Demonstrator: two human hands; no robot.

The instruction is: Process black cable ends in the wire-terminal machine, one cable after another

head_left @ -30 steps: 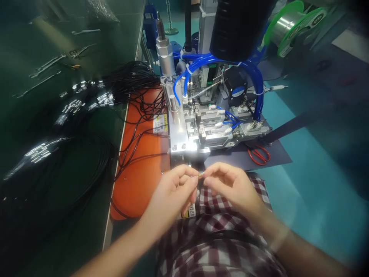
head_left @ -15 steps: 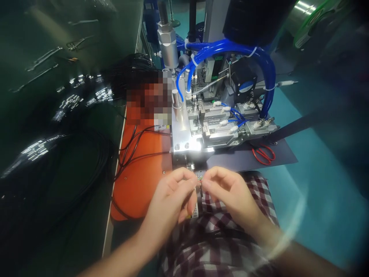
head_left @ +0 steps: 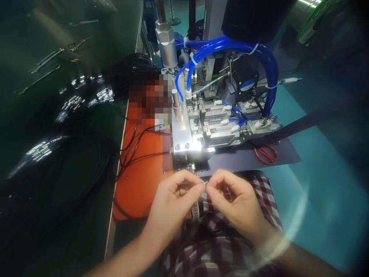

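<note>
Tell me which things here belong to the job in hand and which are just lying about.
Seemingly in the job:
left hand
right hand
tiny greenish piece at their fingertips

Apparently lying about:
red-handled tool beside the machine
metal tools at far left

The machine's part I can't tell.

A workshop, shown by its metal machine and bundled black cables.

Wire-like piece: thin, greenish, short length showing
Ends: hidden by the fingers
Pose: slightly slanted
Place: pinched where left and right fingertips nearly meet
</note>
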